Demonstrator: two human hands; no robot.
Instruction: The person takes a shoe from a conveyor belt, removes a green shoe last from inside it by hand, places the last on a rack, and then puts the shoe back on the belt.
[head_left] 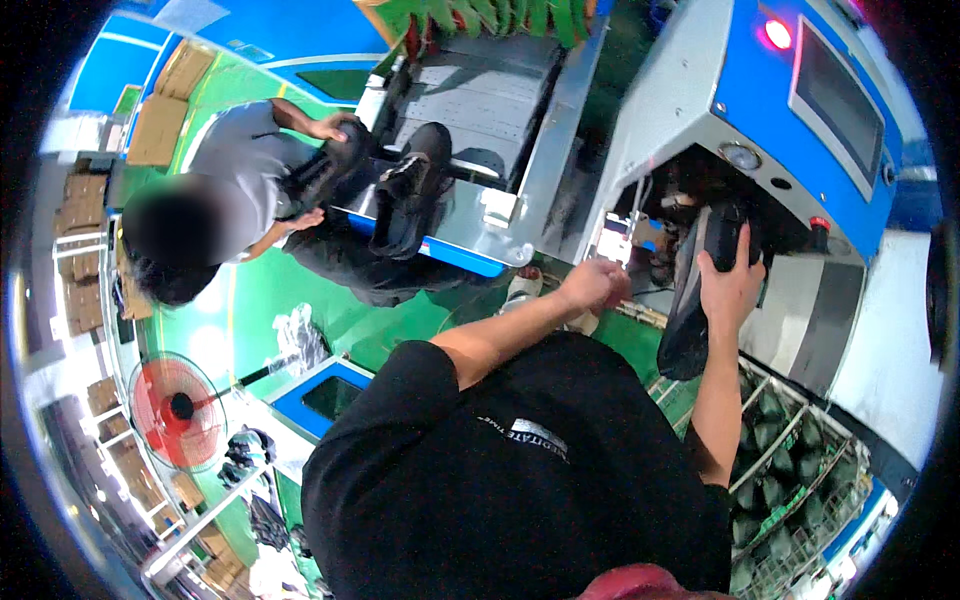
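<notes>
My right hand (732, 285) grips a black shoe (683, 325) by its side, thumb and fingers spread around it. The shoe stands steeply, with its upper end inside the opening of a blue and white machine (665, 110). My left hand (598, 285) is beside the opening, to the left of the shoe and apart from it. Its fingers are curled closed, and I cannot see whether anything is inside them.
A seated person (235, 165) at left handles a dark shoe (335, 165) beside a conveyor (475, 95). Another black shoe (412, 190) rests on the conveyor's end. A rack of dark, rounded items (790, 470) stands at lower right. A red fan (178, 410) is at left.
</notes>
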